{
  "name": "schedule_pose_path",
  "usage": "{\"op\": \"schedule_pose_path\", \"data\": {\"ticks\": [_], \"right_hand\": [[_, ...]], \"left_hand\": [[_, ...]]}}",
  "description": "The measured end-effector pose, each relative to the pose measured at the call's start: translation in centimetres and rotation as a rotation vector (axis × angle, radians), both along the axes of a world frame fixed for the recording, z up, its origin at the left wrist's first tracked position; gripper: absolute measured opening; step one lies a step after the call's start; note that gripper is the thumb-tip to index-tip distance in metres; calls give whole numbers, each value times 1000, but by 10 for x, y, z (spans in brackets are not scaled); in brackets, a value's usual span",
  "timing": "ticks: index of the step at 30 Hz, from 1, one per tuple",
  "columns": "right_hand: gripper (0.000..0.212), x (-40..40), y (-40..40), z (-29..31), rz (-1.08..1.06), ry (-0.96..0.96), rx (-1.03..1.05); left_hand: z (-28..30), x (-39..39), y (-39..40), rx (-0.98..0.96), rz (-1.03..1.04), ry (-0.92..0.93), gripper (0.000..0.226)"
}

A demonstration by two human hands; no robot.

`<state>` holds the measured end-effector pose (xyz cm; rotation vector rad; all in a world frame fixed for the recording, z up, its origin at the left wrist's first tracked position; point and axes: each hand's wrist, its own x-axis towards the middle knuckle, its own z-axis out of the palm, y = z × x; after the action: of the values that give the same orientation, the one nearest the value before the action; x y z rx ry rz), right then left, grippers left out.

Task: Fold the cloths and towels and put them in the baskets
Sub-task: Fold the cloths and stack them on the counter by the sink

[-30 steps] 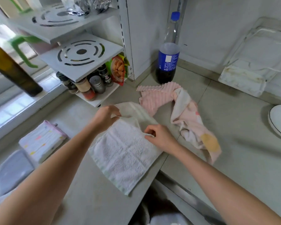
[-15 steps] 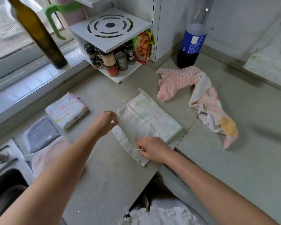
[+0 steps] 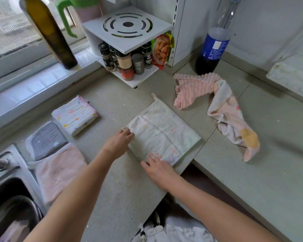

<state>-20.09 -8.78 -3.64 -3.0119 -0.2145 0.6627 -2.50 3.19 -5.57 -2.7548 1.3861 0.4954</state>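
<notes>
A white towel (image 3: pixel 162 135) with faint coloured prints lies folded on the grey counter (image 3: pixel 122 189), its hanging loop pointing away from me. My left hand (image 3: pixel 119 142) pinches the towel's left corner with curled fingers. My right hand (image 3: pixel 157 169) rests on the near corner, fingers stretched onto the cloth. A pink ribbed cloth (image 3: pixel 194 88) and a crumpled pink-and-white towel (image 3: pixel 233 123) with a yellow patch lie unfolded at the right. Three folded cloths lie at the left: a white dotted cloth (image 3: pixel 75 116), a grey cloth (image 3: pixel 45 138) and a pink cloth (image 3: pixel 58 170). No basket is in view.
A white corner shelf (image 3: pixel 128 30) holds spice jars (image 3: pixel 124 65) behind the towel. A cola bottle (image 3: pixel 212 49) stands at the back right and an oil bottle (image 3: pixel 49 32) on the window sill. A sink (image 3: pixel 9 206) is at the near left. The counter edge runs close below the towel.
The towel has been folded in half, printed side up. Both hands moved from its far edge to its near-left corners. The view has dropped and swung left, bringing in the sink and folded cloths.
</notes>
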Motion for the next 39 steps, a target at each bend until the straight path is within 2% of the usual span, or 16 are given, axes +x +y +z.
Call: {"op": "schedule_pose_path", "data": {"ticks": [2,5,10,13,17,21,25,26,29,35,39], "right_hand": [[74,4,-1,0,-44,-58,-36],[51,8,-17,13,-164,-8,32],[41,19,-55,29,-170,-128,201],[34,31,-79,47,-156,-225,251],[31,54,-109,72,-105,-297,279],[30,82,-113,100,-29,-315,338],[25,111,-108,123,-11,-292,340],[23,118,-109,128,-26,-304,343],[15,137,-113,143,-75,-378,355],[12,159,-113,167,-93,-517,351],[7,165,-108,168,-126,-559,362]], "left_hand": [[-4,-5,0,-3,19,-39,32],[-5,-11,-1,-10,35,-89,25],[2,-19,-2,-77,100,-154,20],[12,-12,4,-208,157,-163,19],[48,0,4,-472,296,-84,32],[92,12,9,-599,395,-118,15],[126,28,28,-766,436,11,7],[132,32,34,-782,433,12,7],[148,41,52,-768,417,63,30],[172,44,68,-787,353,116,8],[174,45,73,-733,384,78,8]]}}
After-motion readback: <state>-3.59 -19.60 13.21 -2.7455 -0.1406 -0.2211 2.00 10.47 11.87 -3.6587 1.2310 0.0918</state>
